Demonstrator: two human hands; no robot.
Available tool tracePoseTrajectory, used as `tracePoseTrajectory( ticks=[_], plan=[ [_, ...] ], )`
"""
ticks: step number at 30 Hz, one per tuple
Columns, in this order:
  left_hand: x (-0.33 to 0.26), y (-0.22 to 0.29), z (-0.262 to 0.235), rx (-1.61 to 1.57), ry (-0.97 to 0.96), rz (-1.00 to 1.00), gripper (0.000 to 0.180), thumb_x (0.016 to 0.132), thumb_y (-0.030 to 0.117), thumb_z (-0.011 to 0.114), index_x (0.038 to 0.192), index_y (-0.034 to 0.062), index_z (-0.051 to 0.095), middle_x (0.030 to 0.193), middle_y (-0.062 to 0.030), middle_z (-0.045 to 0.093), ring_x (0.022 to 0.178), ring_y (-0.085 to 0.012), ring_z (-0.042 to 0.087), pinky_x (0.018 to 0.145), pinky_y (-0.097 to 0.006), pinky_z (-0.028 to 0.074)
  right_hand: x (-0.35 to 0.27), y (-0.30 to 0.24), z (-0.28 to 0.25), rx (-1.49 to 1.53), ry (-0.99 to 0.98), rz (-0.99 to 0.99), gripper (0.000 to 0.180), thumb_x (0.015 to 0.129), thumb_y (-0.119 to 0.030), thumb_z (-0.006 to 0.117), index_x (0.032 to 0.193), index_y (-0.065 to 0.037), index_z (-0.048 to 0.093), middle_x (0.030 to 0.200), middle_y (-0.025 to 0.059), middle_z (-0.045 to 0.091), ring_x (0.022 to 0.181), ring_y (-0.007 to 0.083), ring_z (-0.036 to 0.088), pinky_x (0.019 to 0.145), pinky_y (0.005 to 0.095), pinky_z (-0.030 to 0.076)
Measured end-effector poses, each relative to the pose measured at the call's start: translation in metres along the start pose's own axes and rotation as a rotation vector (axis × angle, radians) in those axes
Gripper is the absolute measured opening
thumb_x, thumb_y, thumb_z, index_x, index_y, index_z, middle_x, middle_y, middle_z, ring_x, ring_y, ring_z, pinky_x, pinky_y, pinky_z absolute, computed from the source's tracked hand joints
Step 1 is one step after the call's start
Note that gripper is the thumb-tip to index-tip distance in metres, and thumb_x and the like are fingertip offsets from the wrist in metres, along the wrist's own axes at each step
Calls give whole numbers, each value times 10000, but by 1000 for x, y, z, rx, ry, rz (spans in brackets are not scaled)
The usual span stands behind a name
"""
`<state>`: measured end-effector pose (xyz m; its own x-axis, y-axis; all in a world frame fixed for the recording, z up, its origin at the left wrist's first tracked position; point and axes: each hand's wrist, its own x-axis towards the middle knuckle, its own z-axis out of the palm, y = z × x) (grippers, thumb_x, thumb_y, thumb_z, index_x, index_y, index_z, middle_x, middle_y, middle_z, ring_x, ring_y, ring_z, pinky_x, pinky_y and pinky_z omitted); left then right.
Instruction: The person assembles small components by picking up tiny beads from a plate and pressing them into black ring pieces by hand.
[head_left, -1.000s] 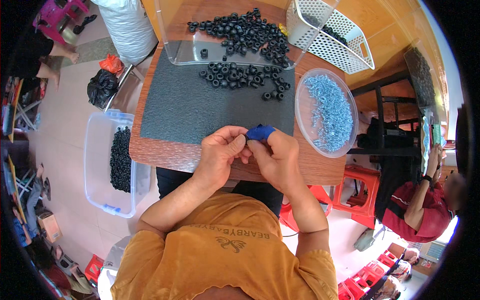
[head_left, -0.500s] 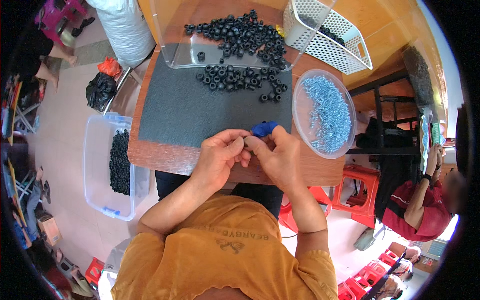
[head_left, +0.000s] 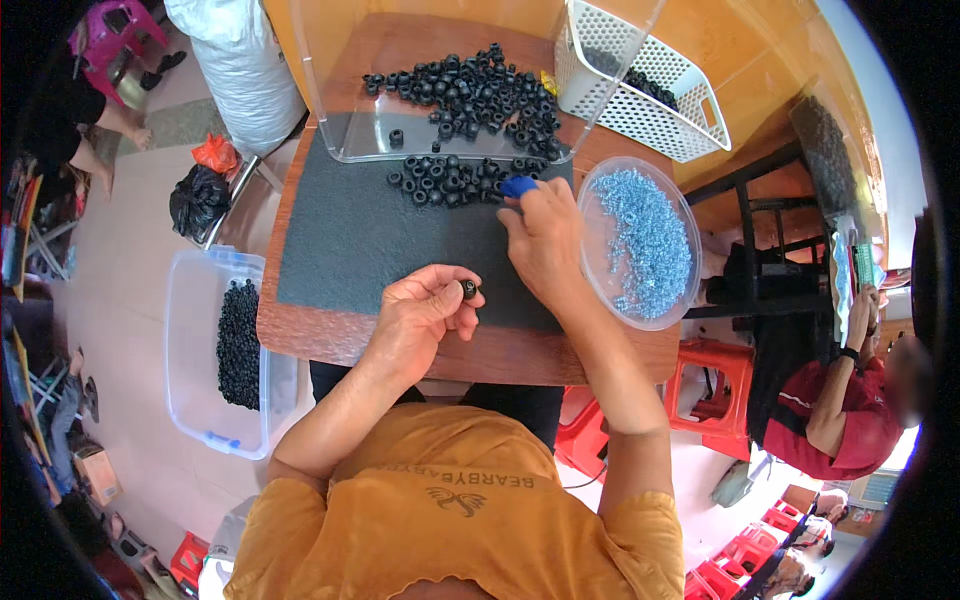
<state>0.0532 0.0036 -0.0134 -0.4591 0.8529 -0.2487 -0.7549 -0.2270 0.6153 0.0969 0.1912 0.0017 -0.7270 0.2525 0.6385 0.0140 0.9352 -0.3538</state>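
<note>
My left hand (head_left: 415, 315), above the table's near edge, pinches a small black ring-shaped part (head_left: 468, 289) between thumb and fingers. Its open end shows at the fingertips. My right hand (head_left: 545, 240) reaches out to the right end of a loose heap of black round parts (head_left: 445, 182) on a dark grey mat (head_left: 345, 235). A blue cover (head_left: 518, 186) wraps one of its fingers. The thumb is apart from that finger, and I see nothing between them; the other fingers are partly hidden.
A clear bin (head_left: 350, 158) with more black parts lies at the table's back. A round tub (head_left: 690, 225) of light blue bits stands right, a white perforated basket (head_left: 690, 130) behind it. Left below is a clear box (head_left: 190, 400) with black pieces. A red stool (head_left: 715, 360) stands right.
My hands have come apart. The right one has moved away from me to the heap, while the left stays near the table edge with the black part now showing.
</note>
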Motion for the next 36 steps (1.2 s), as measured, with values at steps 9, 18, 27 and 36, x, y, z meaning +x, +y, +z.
tracePoseTrajectory(
  ticks=[9, 18, 27, 36],
  plan=[
    [4, 8, -4, 2, 28, 37, 201, 912, 152, 581, 1017, -17, 606, 864, -105, 648, 650, -138, 587, 583, -266, 472, 5, 6, 22, -178, -121, -107, 184, 592, 9, 649, 696, -45, 508, 735, 112, 532, 755, 312, 491, 662, 417, 393],
    [8, 8, 0, 18, 93, 71, 203, 923, 156, 570, 1044, -7, 573, 893, -94, 644, 678, -127, 586, 595, -258, 475, -18, -50, -32, 228, -194, 28, 258, 631, -42, 724, 829, -24, 559, 731, 93, 573, 690, 313, 522, 590, 403, 434],
    [6, -6, 13, 164, 168, 191, 168, 879, 66, 606, 1010, -26, 557, 847, -98, 649, 674, -164, 621, 605, -283, 505, -30, -54, -29, 169, -93, -160, 342, 604, 5, 725, 913, -6, 579, 783, 89, 590, 698, 293, 530, 589, 364, 448],
    [1, -1, 13, -90, 194, 113, 133, 839, -1, 616, 965, -11, 574, 863, -101, 653, 672, -157, 631, 579, -268, 526, -32, -64, -35, 258, -63, 32, 307, 611, -57, 741, 878, -5, 599, 768, 108, 595, 694, 298, 537, 598, 373, 438]
  ],
)
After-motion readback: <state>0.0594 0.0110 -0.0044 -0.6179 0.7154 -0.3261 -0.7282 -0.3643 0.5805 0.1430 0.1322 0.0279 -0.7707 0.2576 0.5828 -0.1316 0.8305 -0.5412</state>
